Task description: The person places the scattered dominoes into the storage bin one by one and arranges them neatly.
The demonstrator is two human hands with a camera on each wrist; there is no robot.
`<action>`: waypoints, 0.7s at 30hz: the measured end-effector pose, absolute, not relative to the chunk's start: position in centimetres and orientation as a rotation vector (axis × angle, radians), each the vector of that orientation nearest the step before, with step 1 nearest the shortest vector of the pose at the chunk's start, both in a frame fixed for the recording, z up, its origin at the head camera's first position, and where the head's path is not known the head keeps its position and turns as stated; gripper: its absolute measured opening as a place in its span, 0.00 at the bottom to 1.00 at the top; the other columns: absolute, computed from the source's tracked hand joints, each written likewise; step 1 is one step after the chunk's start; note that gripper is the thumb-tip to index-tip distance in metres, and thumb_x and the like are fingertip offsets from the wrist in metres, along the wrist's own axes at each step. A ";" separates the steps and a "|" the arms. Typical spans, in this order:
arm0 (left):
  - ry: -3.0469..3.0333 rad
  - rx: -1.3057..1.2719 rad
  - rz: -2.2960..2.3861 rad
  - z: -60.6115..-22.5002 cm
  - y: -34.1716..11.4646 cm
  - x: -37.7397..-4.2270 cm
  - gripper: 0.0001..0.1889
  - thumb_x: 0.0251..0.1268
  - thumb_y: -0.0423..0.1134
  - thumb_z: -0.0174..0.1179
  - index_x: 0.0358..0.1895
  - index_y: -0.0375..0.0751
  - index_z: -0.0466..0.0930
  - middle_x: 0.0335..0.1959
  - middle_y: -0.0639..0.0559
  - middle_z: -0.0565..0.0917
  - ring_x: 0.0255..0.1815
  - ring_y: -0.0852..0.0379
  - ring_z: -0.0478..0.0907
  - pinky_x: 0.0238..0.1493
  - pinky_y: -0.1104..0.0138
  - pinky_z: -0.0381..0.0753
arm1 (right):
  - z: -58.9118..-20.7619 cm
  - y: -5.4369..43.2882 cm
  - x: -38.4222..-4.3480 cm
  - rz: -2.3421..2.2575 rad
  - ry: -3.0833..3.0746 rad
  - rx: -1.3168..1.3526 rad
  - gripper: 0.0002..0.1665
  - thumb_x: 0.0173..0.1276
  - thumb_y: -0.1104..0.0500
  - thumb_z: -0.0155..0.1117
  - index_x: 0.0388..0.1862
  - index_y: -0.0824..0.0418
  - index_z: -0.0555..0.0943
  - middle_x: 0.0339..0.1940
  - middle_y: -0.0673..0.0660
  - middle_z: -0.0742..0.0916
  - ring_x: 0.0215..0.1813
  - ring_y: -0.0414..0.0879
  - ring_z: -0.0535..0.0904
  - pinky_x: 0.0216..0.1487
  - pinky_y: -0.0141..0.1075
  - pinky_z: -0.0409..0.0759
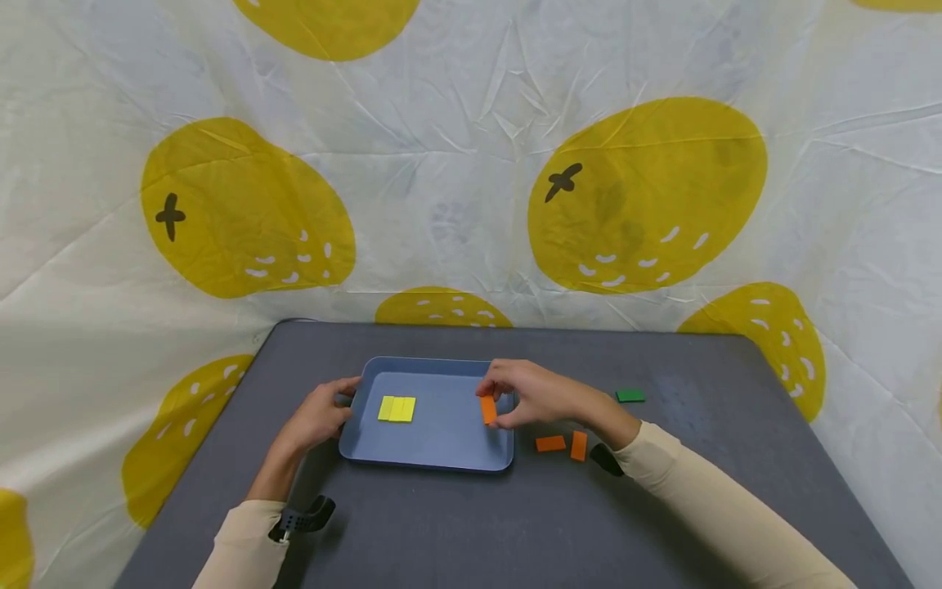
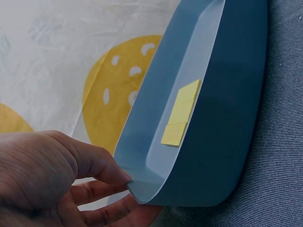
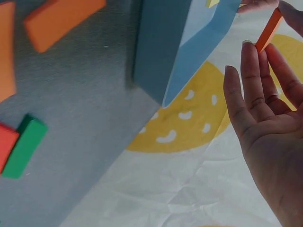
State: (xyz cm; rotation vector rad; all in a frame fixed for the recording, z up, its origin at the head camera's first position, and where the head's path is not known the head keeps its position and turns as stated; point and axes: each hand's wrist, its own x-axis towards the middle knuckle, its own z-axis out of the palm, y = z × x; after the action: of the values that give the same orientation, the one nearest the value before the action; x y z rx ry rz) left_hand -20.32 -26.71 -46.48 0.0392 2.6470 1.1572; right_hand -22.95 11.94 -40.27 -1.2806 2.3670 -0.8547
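A blue-grey tray lies on the table with several yellow blocks side by side in its left half. At its left end, my left hand grips the rim; the left wrist view shows the thumb at the inner side and fingers below, outside. Over the tray's right part, my right hand pinches an orange block between thumb and fingertips. In the right wrist view this orange block is held on edge, apart from the yellow ones.
Two orange blocks lie right of the tray, below my right wrist. Farther right is a green block, with a red block beside it in the right wrist view. A fruit-printed cloth hangs behind the dark table.
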 end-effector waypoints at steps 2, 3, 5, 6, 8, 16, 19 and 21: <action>2.650 0.039 1.154 -46.5 -26.7 -20.4 0.33 0.65 0.22 0.52 0.76 0.32 0.63 0.64 0.30 0.75 0.39 0.47 0.80 0.27 0.61 0.81 | -40.2 11.3 -23.4 -0.845 2.373 -1.266 0.22 0.63 0.54 0.75 0.56 0.56 0.82 0.51 0.50 0.82 0.52 0.50 0.82 0.57 0.44 0.81; 2.650 0.038 1.156 -46.5 -26.7 -20.4 0.33 0.65 0.22 0.52 0.76 0.32 0.63 0.64 0.30 0.75 0.39 0.47 0.80 0.27 0.60 0.81 | -40.1 11.0 -23.6 -0.839 2.374 -1.260 0.22 0.63 0.54 0.75 0.55 0.56 0.82 0.51 0.50 0.82 0.52 0.50 0.82 0.58 0.43 0.81; 2.648 0.039 1.161 -46.5 -26.6 -20.4 0.33 0.65 0.21 0.52 0.76 0.31 0.63 0.63 0.30 0.75 0.38 0.47 0.80 0.27 0.60 0.81 | -40.1 10.4 -24.0 -0.830 2.372 -1.261 0.22 0.63 0.54 0.75 0.55 0.56 0.82 0.51 0.50 0.82 0.52 0.51 0.82 0.58 0.42 0.80; 2.647 0.040 1.163 -46.5 -26.7 -20.4 0.33 0.65 0.21 0.52 0.76 0.31 0.63 0.63 0.30 0.75 0.38 0.48 0.80 0.27 0.60 0.81 | -40.2 10.1 -24.1 -0.826 2.370 -1.260 0.22 0.63 0.54 0.75 0.55 0.56 0.82 0.52 0.51 0.82 0.52 0.51 0.82 0.58 0.43 0.80; 2.646 0.039 1.169 -46.5 -26.6 -20.4 0.33 0.65 0.21 0.52 0.76 0.31 0.63 0.63 0.30 0.75 0.38 0.48 0.80 0.27 0.60 0.82 | -40.2 9.6 -24.5 -0.811 2.369 -1.266 0.23 0.63 0.55 0.76 0.56 0.57 0.82 0.52 0.51 0.82 0.52 0.50 0.82 0.58 0.42 0.80; 2.631 0.029 1.183 -46.4 -26.7 -20.4 0.33 0.65 0.22 0.52 0.76 0.32 0.63 0.64 0.30 0.75 0.36 0.48 0.80 0.27 0.61 0.81 | -40.3 7.4 -25.8 -0.747 2.358 -1.272 0.23 0.63 0.54 0.75 0.56 0.57 0.82 0.52 0.50 0.81 0.51 0.48 0.81 0.58 0.40 0.80; 2.632 0.034 1.183 -46.4 -26.6 -20.5 0.33 0.65 0.22 0.52 0.76 0.32 0.63 0.63 0.30 0.75 0.35 0.48 0.80 0.27 0.61 0.80 | -40.4 6.6 -26.2 -0.712 2.363 -1.265 0.23 0.64 0.53 0.75 0.56 0.56 0.83 0.52 0.50 0.82 0.51 0.49 0.82 0.58 0.40 0.79; 2.636 0.033 1.179 -46.3 -26.6 -20.5 0.33 0.65 0.22 0.52 0.76 0.32 0.64 0.63 0.30 0.75 0.34 0.48 0.79 0.26 0.60 0.80 | -40.5 6.0 -26.4 -0.673 2.386 -1.253 0.23 0.64 0.51 0.75 0.56 0.55 0.83 0.52 0.50 0.82 0.50 0.47 0.82 0.55 0.37 0.79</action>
State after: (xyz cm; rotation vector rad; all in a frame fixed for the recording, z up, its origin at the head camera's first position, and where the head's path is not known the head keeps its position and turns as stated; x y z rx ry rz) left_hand -20.51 -26.63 -46.33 0.0334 2.6356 1.1793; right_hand -26.39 6.02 -40.53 -1.2527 2.3856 -0.6728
